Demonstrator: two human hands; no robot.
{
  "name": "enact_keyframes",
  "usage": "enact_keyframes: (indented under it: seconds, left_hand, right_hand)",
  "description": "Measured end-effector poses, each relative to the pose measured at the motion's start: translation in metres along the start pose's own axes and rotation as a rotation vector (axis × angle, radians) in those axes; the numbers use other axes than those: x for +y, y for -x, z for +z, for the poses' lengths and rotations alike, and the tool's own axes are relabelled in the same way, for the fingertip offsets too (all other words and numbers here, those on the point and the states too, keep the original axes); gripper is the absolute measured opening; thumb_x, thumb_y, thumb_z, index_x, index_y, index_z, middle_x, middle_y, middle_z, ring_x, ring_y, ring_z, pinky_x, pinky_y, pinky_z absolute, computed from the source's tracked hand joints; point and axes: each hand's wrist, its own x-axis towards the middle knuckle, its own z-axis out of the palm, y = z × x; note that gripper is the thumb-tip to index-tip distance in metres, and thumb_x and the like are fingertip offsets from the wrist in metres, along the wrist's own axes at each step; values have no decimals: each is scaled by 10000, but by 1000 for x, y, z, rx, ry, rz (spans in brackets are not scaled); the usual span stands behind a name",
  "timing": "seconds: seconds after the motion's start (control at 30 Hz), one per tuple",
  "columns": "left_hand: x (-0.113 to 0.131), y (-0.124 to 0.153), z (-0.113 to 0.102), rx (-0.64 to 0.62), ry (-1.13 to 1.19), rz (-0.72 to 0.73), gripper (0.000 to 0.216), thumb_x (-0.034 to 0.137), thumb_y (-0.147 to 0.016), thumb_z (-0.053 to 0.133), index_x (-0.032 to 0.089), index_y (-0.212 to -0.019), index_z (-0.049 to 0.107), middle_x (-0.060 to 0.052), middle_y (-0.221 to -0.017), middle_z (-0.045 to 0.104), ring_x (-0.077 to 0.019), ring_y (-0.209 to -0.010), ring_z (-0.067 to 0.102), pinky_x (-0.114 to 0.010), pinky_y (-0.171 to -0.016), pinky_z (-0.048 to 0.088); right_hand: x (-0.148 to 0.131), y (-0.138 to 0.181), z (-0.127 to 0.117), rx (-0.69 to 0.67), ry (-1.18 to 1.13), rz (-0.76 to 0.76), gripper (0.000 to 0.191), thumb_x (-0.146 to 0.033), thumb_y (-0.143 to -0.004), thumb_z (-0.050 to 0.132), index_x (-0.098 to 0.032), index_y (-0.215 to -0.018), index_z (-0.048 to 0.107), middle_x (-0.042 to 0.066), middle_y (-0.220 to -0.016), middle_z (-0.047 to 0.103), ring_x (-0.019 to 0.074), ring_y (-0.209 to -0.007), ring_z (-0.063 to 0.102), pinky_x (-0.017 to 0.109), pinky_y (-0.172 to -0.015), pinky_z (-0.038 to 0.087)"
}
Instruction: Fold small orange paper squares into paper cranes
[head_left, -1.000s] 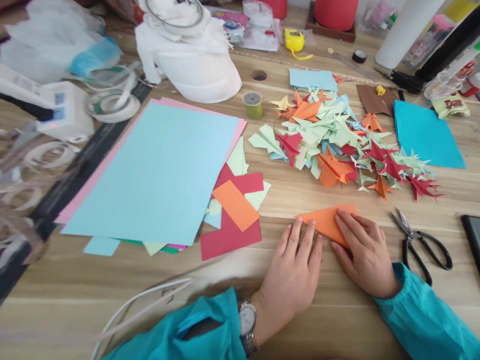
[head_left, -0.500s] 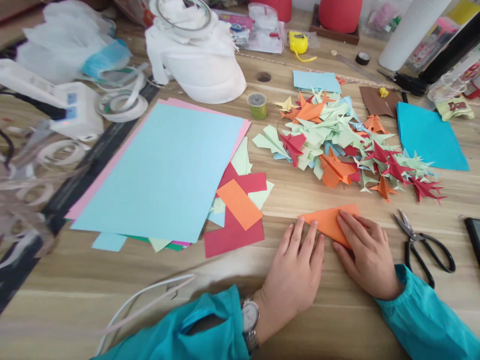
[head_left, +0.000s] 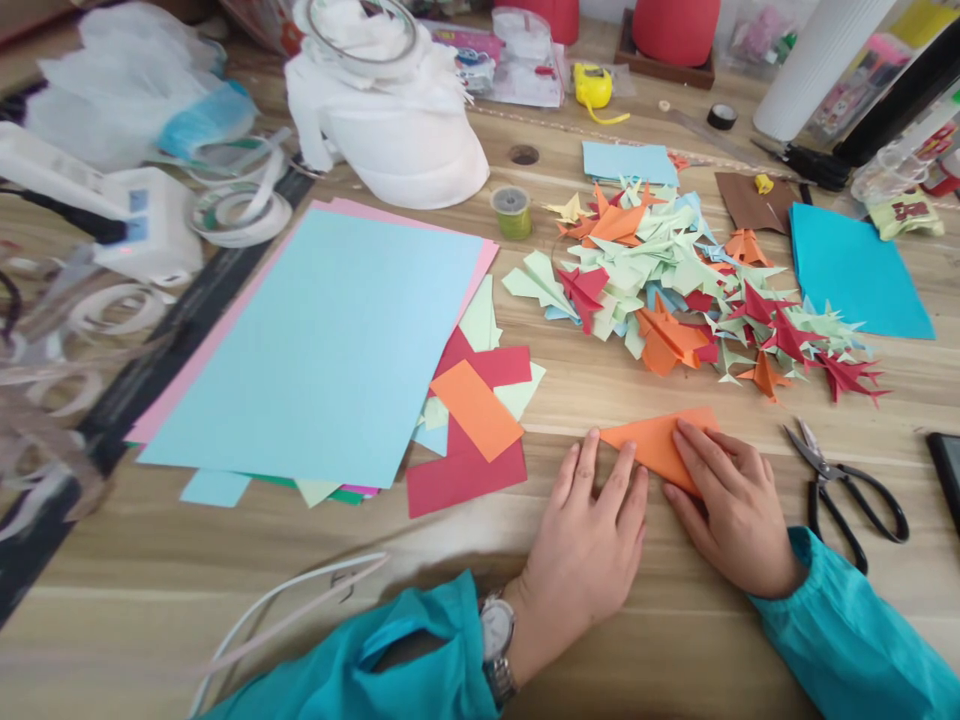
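A folded piece of orange paper (head_left: 651, 443), pointed at its left end, lies on the wooden table in front of me. My right hand (head_left: 731, 505) rests flat over its right part, fingers stretched out and thumb at the near edge. My left hand (head_left: 589, 540), with a watch (head_left: 497, 628) on the wrist, lies palm down with fingers spread, its fingertips at the paper's left point and near edge. Beyond the paper is a heap of folded paper planes (head_left: 652, 255) in green, red, orange and blue. Black-handled scissors (head_left: 829, 480) lie partly spread, right of my right hand.
Large light-blue sheets (head_left: 322, 340) lie left, over pink ones. Beside them are red strips (head_left: 469, 480) and an orange strip (head_left: 478, 408). A spool (head_left: 513, 213), white cap (head_left: 390, 130), yellow tape measure (head_left: 592, 87) and turquoise paper (head_left: 859, 270) sit farther back. A pale cable (head_left: 281, 585) runs near left.
My left fingers have shifted very slightly along the orange paper's left end. The view has moved a little, and my right hand stays in place on the paper.
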Motion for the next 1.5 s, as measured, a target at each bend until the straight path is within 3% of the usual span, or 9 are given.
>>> enact_keyframes:
  seconds: [0.23,0.43,0.73,1.0,1.5]
  left_hand:
    - [2,-1,-2,5,-16,-37,455,398,-844,437,202,-1247,521,-65,-1418,385,-428,-1319,210,-591,-1031,181]
    - [2,0,0,30,-35,8,456,368,-867,403,148,-1251,513,-103,-1393,417,-346,-1301,302,-484,-1042,218]
    - [0,-1,-2,-8,-17,6,457,381,-876,379,162,-1256,505,-73,-1410,398,-381,-1294,293,-509,-1026,229]
    - [-3,-2,0,51,-9,11,511,398,-868,392,108,-1279,479,-90,-1363,460,-363,-1276,322,-467,-1001,269]
    - [-4,-4,-3,20,-27,3,502,429,-863,384,153,-1263,510,-51,-1350,479,-336,-1248,362,-443,-976,295]
  right_hand:
    - [1,0,1,10,-8,-4,534,-338,-843,506,-173,-1344,418,96,-1295,534,292,-1097,475,447,-890,413]
    - [1,0,0,1,-2,-3,539,-333,-838,519,-168,-1342,420,82,-1313,521,297,-1089,475,452,-890,409]
    - [-1,0,0,-9,8,3,524,-339,-840,519,-152,-1323,440,72,-1324,511,295,-1087,464,440,-891,395]
    - [0,0,0,-16,-3,9,522,-348,-846,504,-163,-1329,435,88,-1311,520,288,-1099,462,431,-885,397]
    - [-1,-1,0,-5,5,7,512,-365,-848,508,-143,-1306,458,79,-1319,516,286,-1095,457,425,-887,389]
